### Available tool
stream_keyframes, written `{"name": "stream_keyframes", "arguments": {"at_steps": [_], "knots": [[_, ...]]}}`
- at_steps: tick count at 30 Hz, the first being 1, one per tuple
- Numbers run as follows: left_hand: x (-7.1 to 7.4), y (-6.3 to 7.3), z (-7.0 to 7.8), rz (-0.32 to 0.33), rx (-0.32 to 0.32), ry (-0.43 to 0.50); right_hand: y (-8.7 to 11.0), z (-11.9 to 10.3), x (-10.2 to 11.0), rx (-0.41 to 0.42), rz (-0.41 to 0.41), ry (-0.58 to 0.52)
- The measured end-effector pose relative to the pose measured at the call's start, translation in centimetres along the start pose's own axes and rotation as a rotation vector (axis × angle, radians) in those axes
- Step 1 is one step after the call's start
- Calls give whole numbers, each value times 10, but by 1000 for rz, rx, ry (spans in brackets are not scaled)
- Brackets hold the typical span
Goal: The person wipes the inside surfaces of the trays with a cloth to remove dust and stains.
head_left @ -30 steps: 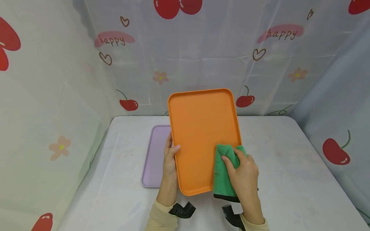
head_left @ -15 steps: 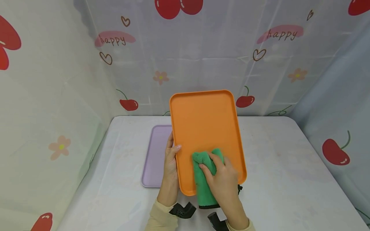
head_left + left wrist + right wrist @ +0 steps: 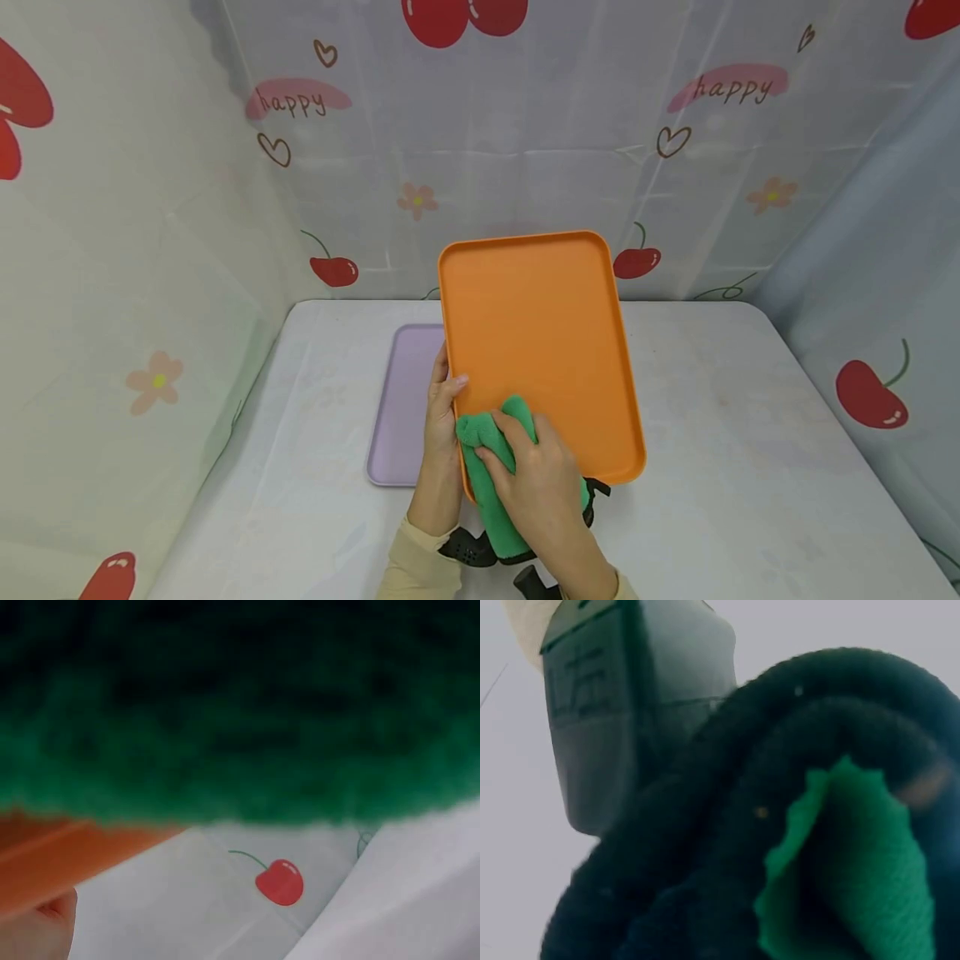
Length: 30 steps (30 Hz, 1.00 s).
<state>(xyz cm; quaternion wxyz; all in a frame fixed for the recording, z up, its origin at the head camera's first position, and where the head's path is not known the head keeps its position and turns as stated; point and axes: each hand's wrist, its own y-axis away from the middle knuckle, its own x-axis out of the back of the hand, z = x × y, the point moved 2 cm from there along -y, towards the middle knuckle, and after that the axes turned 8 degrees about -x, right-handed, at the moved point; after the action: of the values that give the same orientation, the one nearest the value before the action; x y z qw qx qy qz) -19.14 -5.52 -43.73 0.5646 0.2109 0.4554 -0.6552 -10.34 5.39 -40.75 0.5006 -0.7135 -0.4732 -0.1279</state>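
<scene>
An orange tray (image 3: 540, 325) is held up, tilted toward me, above the table. My left hand (image 3: 442, 425) grips its left edge, thumb on the front rim and fingers behind. A folded green cloth (image 3: 487, 492) with a black border is bunched in my right hand (image 3: 543, 483), which presses it on the tray's lower left corner. In the left wrist view the green cloth (image 3: 240, 765) fills the upper part, with the orange tray (image 3: 67, 862) below it. The right wrist view shows the cloth's dark edge and green folds (image 3: 874, 862) close up.
A light purple tray (image 3: 401, 408) lies on the white table (image 3: 750, 433), partly behind the orange tray. Black wrist cameras (image 3: 467, 547) are worn on both wrists. Printed curtains (image 3: 525, 125) stand behind and at both sides.
My right hand has slid the green cloth leftward across the lower part of the orange tray, from its right edge to the lower left corner. The left hand has stayed nearly still.
</scene>
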Motion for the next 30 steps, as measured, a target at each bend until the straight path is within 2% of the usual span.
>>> {"name": "stream_keyframes", "arguments": {"at_steps": [5, 12, 17, 30], "knots": [[-1, 0, 1, -6, 6, 23, -1, 1, 1, -15, -21, -10], [-4, 1, 0, 26, 17, 70, -2, 7, 2, -51, -56, -55], [-6, 1, -1, 14, 30, 109, -4, 12, 3, -75, -65, -54], [-7, 1, 1, 97, 37, 110, -11, 42, 17, -262, -121, -56]]}}
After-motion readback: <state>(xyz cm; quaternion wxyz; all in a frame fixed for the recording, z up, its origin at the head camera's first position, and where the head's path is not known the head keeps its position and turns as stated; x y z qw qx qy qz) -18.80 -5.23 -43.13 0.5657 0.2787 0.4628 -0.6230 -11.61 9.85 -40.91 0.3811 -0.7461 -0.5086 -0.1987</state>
